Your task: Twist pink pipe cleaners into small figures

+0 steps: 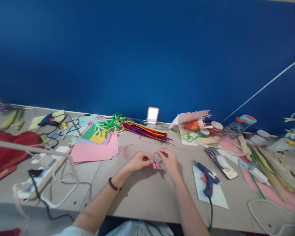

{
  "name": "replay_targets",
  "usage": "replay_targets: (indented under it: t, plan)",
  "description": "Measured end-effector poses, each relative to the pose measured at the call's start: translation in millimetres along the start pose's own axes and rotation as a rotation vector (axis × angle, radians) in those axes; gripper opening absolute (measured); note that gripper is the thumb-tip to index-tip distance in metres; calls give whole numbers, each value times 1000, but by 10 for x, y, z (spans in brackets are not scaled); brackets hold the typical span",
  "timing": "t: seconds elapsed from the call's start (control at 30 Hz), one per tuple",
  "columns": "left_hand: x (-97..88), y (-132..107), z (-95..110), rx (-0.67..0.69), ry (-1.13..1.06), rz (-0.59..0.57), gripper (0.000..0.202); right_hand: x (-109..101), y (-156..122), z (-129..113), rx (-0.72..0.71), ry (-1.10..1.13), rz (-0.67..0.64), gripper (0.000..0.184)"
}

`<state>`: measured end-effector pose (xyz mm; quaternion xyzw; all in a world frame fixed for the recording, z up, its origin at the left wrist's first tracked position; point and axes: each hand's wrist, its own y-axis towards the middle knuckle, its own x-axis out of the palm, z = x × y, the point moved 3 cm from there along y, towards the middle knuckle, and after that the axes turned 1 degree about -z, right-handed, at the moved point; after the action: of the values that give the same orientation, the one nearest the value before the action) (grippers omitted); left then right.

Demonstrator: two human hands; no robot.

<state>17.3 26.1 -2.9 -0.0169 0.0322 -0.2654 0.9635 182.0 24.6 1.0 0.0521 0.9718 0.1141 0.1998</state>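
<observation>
Bare forearms [184, 193] are slanting toward a pink pipe cleaner [156, 166], which left hand [140, 161] and right hand [168, 160] are pinching, short of the multicoloured pipe-cleaner bundle [147, 131]; coiling is seemingly part done, an upper strand remaining unwound.

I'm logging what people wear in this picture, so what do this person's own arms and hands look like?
The left hand and right hand are both ungloved. A dark red beaded bracelet with a small yellowish accent circles the left wrist; the right has none. A pale sleeve shows farther up the left side; no right sleeve is in view.
</observation>
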Motion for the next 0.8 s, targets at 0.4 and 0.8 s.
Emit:
replay_targets:
  t: [0.4, 0.8]
  plan:
    - [-115, 41, -43, 122, 312, 318, 16, 77, -209, -455, -274, -254, 2, 22]
    - [-194, 69, -108, 110, -111, 574, 14, 403, -571, -532, -374, -463, 13, 24]
